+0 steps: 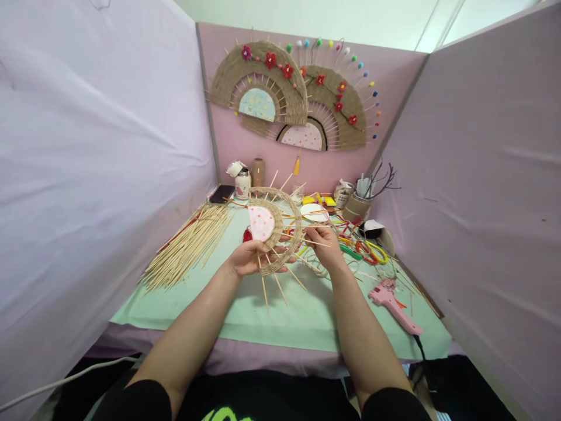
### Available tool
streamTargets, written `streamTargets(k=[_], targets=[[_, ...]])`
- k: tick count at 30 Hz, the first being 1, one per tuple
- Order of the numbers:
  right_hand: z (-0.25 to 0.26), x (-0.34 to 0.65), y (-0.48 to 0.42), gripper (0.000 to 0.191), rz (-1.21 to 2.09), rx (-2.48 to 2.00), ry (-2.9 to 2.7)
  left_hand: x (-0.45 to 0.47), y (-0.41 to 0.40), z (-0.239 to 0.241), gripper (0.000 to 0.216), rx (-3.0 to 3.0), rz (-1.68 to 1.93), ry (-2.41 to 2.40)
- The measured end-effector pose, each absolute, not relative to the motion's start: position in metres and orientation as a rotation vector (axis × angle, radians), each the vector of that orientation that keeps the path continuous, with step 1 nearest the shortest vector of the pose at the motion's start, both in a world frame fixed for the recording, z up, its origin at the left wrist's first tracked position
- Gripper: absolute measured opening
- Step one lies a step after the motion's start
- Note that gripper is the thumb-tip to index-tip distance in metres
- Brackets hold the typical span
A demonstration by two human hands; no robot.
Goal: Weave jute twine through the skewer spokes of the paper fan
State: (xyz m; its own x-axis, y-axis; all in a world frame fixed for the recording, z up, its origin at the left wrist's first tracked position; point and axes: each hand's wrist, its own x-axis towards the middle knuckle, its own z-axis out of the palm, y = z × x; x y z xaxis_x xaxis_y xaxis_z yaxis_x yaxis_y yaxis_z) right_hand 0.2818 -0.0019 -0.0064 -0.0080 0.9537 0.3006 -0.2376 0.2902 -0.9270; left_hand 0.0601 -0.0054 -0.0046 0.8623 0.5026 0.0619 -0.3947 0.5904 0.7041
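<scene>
My left hand (254, 257) grips a half-round woven fan (294, 213) from below, thumb near its dotted centre and fingers behind the weave. Thin wooden sticks radiate from the fan, and twine bands run across them. Its flat side faces left, with a pink-dotted white half circle (261, 223) in the middle. A red tassel (248, 235) hangs by that half circle. At the fan's right edge, my right hand (323, 242) is closed in a pinch around one of the sticks. Whether twine is also between those fingertips I cannot make out.
Loose wooden sticks (188, 248) lie in a pile on the left. A pink glue gun (394, 305) rests at the right, near coloured pipe cleaners (372, 251). Jars and a phone (222, 193) line the back. Two finished fans (280, 88) hang on the pink panel.
</scene>
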Motion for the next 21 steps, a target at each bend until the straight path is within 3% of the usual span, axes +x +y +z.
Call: streamTargets(k=[9,21], targets=[[0.005,0.311,-0.005,0.031,1.442,-0.782,-0.987,0.046,0.005,-0.002,0.058,0.762,0.609,0.207],[0.009,0.333,-0.004,0.021,1.301,-0.617,-0.849,0.04,0.003,0.0,0.057,0.845,0.527,0.258]])
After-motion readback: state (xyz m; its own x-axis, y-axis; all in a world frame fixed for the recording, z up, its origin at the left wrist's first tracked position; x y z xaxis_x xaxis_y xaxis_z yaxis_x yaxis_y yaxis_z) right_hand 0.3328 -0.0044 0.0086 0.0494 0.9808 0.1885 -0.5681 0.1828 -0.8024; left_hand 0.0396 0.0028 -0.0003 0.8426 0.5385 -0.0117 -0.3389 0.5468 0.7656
